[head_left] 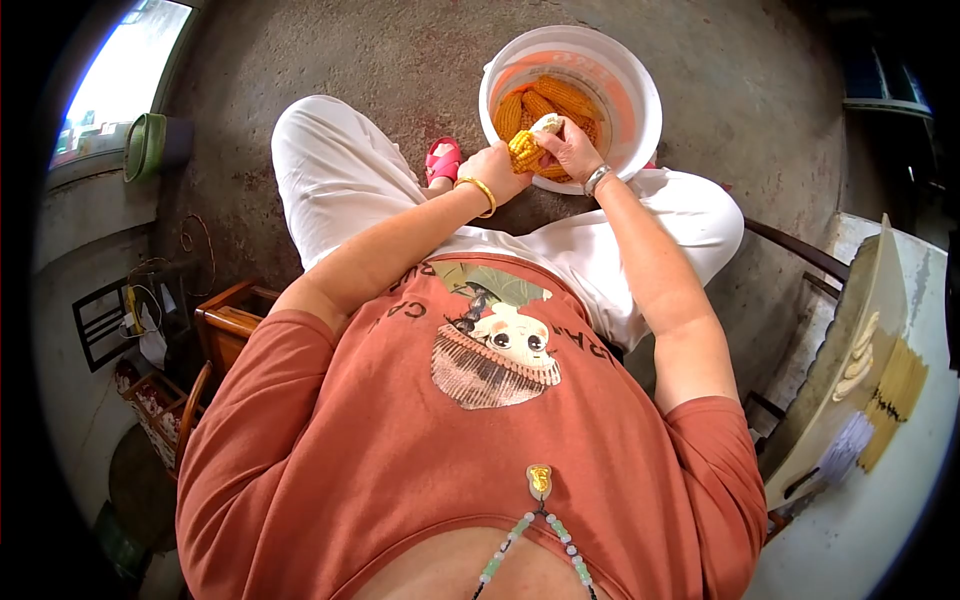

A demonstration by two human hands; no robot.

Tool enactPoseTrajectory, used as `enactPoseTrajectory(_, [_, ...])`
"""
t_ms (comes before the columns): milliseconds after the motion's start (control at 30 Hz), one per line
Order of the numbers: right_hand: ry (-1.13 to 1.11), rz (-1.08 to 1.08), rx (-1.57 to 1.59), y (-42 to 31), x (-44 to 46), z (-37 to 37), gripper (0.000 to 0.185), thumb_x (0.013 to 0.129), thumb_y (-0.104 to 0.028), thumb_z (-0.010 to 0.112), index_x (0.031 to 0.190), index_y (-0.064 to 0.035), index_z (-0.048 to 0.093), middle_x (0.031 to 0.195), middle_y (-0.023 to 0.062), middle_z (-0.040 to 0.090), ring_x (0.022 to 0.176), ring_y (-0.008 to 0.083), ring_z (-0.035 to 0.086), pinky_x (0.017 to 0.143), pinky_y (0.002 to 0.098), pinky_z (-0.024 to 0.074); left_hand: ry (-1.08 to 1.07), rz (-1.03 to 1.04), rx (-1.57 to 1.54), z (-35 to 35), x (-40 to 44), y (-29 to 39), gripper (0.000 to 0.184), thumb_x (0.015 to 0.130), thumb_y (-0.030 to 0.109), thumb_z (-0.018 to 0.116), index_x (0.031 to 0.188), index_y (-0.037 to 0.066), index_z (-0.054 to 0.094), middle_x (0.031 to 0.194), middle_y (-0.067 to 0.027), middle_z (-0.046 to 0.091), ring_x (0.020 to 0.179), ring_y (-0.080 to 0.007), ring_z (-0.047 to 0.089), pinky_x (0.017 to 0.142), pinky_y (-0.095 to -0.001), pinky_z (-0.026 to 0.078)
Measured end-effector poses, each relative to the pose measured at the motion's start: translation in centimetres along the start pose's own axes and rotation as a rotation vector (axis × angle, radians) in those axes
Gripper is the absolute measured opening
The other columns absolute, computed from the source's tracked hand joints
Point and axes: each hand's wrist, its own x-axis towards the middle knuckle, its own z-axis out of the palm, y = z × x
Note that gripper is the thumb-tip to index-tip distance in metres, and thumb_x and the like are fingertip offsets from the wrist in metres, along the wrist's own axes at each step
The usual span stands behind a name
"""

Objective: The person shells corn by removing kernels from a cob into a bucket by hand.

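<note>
My left hand (497, 172), with a gold bangle at the wrist, is closed around a yellow ear of corn (523, 150). Against its other side rests my right hand (574, 152), a silver band at its wrist. That hand is closed on a pale, whitish piece (547, 124) that looks like a bare corncob, pressed close to the ear. Both hands are over the near rim of a white bucket (635, 85). Inside the bucket lie several yellow ears of corn (562, 95), partly hidden by my hands.
The bucket stands between my spread knees on the concrete floor (330, 55). Wooden furniture (228, 325) is to the left. A green basket (146, 147) stands near the window. To the right, a board-like surface (850, 340) holds bundled items.
</note>
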Motion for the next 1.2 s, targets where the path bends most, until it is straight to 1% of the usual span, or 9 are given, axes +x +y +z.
enactPoseTrajectory(167, [0.032,0.079,0.176,-1.5,-0.6,0.6,0.045,0.082,-0.031,0.066,0.108,-0.0008,0.045,0.094,0.0081,0.056,0.074,0.0117,0.06,0.059,0.0242,0.0543,0.005,0.004,-0.001,0.0,0.0,0.1,0.049,0.071,0.043,0.066,0.095,0.001,0.058,0.087,-0.0185,0.066,0.083,-0.0321,0.065,0.071,-0.0409,0.051])
enactPoseTrajectory(367, [0.014,0.067,-0.041,-1.4,-0.5,0.7,0.051,0.079,-0.038,0.07,0.107,-0.0024,0.046,0.091,0.0069,0.057,0.07,0.0106,0.059,0.058,0.023,0.0534,0.01,0.008,0.003,-0.1,0.0,0.2,0.046,0.071,0.04,0.067,0.092,0.0,0.061,0.085,-0.0197,0.066,0.08,-0.0326,0.065,0.07,-0.0406,0.052])
enactPoseTrajectory(467, [-0.037,0.109,-0.028,-1.7,-0.4,0.2,0.052,0.079,-0.039,0.07,0.105,-0.0014,0.046,0.088,0.0064,0.057,0.067,0.0106,0.059,0.057,0.0231,0.0533,0.008,0.023,-0.013,0.0,0.3,0.0,0.045,0.071,0.036,0.068,0.092,-0.003,0.061,0.082,-0.0218,0.065,0.078,-0.0346,0.065,0.068,-0.0405,0.052])
enactPoseTrajectory(567, [-0.042,0.072,0.007,-1.4,-0.2,0.2,0.051,0.079,-0.04,0.069,0.103,-0.0006,0.047,0.087,0.0066,0.058,0.066,0.0107,0.059,0.057,0.0232,0.0532,0.007,0.025,-0.01,-0.2,0.3,0.2,0.044,0.071,0.036,0.068,0.091,-0.003,0.061,0.081,-0.0221,0.065,0.077,-0.0346,0.065,0.067,-0.0406,0.052])
enactPoseTrajectory(733, [0.032,0.022,-0.05,-1.0,-0.4,0.3,0.055,0.08,-0.047,0.065,0.103,0.0002,0.049,0.088,0.0072,0.058,0.068,0.0121,0.061,0.056,0.0247,0.0539,-0.01,0.014,-0.009,-0.3,0.2,0.3,0.046,0.07,0.038,0.068,0.089,-0.003,0.062,0.081,-0.0221,0.065,0.075,-0.0344,0.065,0.067,-0.04,0.051])
enactPoseTrajectory(867, [0.106,-0.026,-0.043,0.2,0.2,0.4,0.058,0.08,-0.05,0.063,0.105,0.0009,0.049,0.088,0.007,0.057,0.069,0.0127,0.061,0.056,0.0253,0.0543,-0.076,-0.013,0.005,-0.6,0.5,0.5,0.048,0.069,0.041,0.066,0.089,-0.002,0.064,0.086,-0.0203,0.066,0.082,-0.0311,0.065,0.072,-0.0389,0.052])
enactPoseTrajectory(967, [0.07,0.13,0.156,-1.5,-0.5,0.7,0.055,0.08,-0.046,0.066,0.104,0.0009,0.05,0.088,0.0066,0.057,0.07,0.0116,0.06,0.058,0.0244,0.0543,-0.077,-0.006,0.002,-0.3,0.7,0.1,0.048,0.069,0.041,0.066,0.089,-0.003,0.064,0.086,-0.0206,0.066,0.082,-0.0313,0.065,0.072,-0.0389,0.052])
enactPoseTrajectory(1067, [0.01,0.061,-0.054,-2.0,-0.8,0.7,0.051,0.08,-0.04,0.069,0.103,0.0006,0.05,0.088,0.0064,0.058,0.069,0.0107,0.06,0.058,0.0242,0.0543,-0.082,-0.007,0.003,-0.2,0.8,0.1,0.049,0.069,0.042,0.066,0.089,-0.003,0.065,0.086,-0.0207,0.066,0.081,-0.0315,0.065,0.072,-0.0389,0.052])
enactPoseTrajectory(1200, [-0.055,0.146,-0.005,-2.3,-0.6,0.0,0.045,0.08,-0.034,0.07,0.102,0.0002,0.05,0.088,0.0062,0.058,0.067,0.0101,0.059,0.057,0.0242,0.0542,-0.089,0.0,0.02,-0.3,0.8,0.0,0.048,0.069,0.042,0.066,0.089,-0.002,0.065,0.086,-0.0205,0.066,0.082,-0.0317,0.065,0.073,-0.0391,0.052])
